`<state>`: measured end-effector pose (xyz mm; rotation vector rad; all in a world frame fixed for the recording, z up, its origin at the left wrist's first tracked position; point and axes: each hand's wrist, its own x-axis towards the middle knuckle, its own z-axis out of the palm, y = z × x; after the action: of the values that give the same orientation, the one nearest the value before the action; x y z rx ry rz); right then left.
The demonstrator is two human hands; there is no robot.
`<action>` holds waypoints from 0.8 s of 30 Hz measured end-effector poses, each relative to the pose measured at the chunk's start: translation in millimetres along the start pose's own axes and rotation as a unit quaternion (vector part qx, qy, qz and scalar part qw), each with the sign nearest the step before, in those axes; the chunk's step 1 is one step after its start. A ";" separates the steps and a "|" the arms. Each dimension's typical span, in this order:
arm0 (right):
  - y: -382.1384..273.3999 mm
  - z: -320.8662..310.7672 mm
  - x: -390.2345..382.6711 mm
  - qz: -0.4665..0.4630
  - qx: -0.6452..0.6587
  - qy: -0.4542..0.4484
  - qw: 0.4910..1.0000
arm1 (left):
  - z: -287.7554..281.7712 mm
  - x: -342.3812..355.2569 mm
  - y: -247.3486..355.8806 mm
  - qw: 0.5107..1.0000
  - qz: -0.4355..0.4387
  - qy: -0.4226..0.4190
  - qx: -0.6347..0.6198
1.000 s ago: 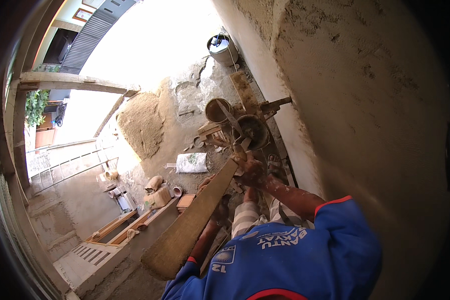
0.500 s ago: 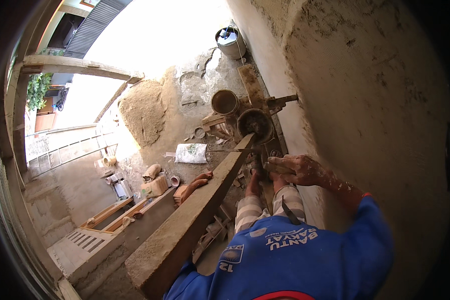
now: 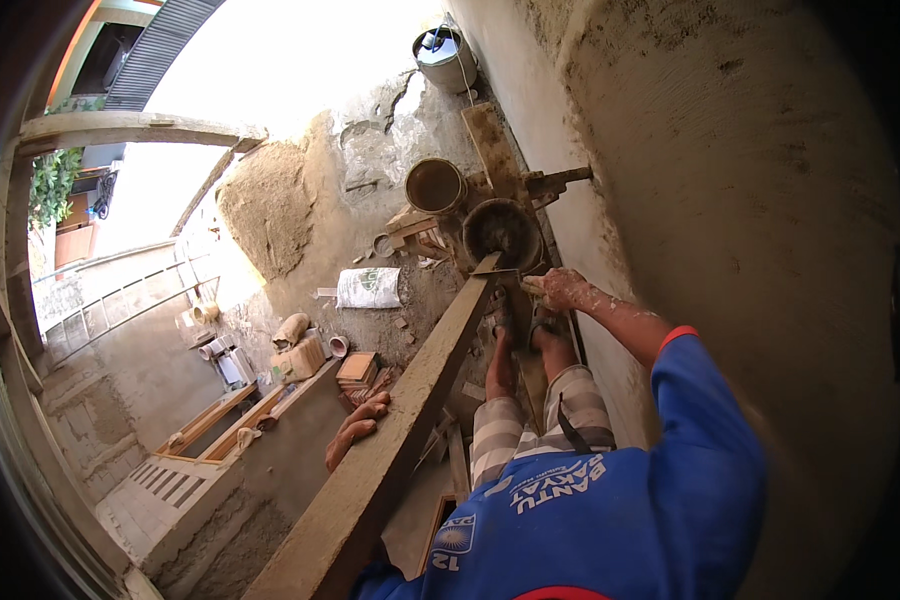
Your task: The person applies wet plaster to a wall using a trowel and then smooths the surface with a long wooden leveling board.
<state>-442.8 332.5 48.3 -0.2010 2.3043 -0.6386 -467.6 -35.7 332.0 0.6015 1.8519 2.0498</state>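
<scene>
My left hand (image 3: 356,430) grips the left edge of a long wooden plank (image 3: 410,410), which runs from the lower left up toward a mortar bucket (image 3: 500,230). My right hand (image 3: 566,290), smeared with mortar, is closed on the handle of a trowel (image 3: 498,266); its blade lies at the bucket's near rim. Just below that hand are my sandalled feet (image 3: 525,335), and my striped trousers and blue shirt fill the lower right. The hand is close to the rough plastered wall (image 3: 730,200) on the right.
A second round bucket (image 3: 435,185) sits behind the mortar bucket, and a grey pail (image 3: 445,55) lies farther up beside the wall. On the ground below are a cement bag (image 3: 370,288), a sand heap (image 3: 265,205), stacked bricks (image 3: 355,368), pipes and planks.
My right hand has moved up from near my knees to the bucket's rim. My left hand has slid lower along the plank, which now lies steeper in the view.
</scene>
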 end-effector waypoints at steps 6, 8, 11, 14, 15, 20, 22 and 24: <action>38.3 48.8 87.6 0.059 -0.075 -0.051 0.994 | -1.2 -1.9 5.3 0.997 -0.014 0.070 -0.019; 41.5 50.5 116.6 0.061 -0.089 -0.075 0.991 | -2.0 -5.5 8.9 0.995 -0.015 0.097 -0.010; 49.1 63.2 158.9 0.105 -0.124 -0.096 0.982 | -7.1 -1.7 11.0 0.994 -0.028 0.095 0.038; 55.8 64.1 182.7 0.181 -0.119 -0.091 0.972 | -18.2 -1.2 7.5 0.994 -0.050 0.091 -0.013; 53.4 67.6 182.8 0.215 -0.091 -0.085 0.969 | -20.1 -2.1 6.1 0.994 -0.055 0.088 -0.016; 62.7 74.1 93.8 0.120 0.067 0.086 0.987 | -11.0 7.3 -17.7 0.984 -0.002 0.167 0.060; 59.4 44.6 51.6 0.212 0.279 0.099 0.931 | -5.2 19.2 -27.0 0.972 0.004 0.202 0.119; 89.8 60.6 31.1 0.258 0.237 0.145 0.925 | -1.6 29.4 -36.0 0.970 0.000 0.209 0.124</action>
<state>-420.1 376.7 -52.8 0.7491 2.2489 -0.9590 -495.5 -18.4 299.1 0.2329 2.3663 2.0818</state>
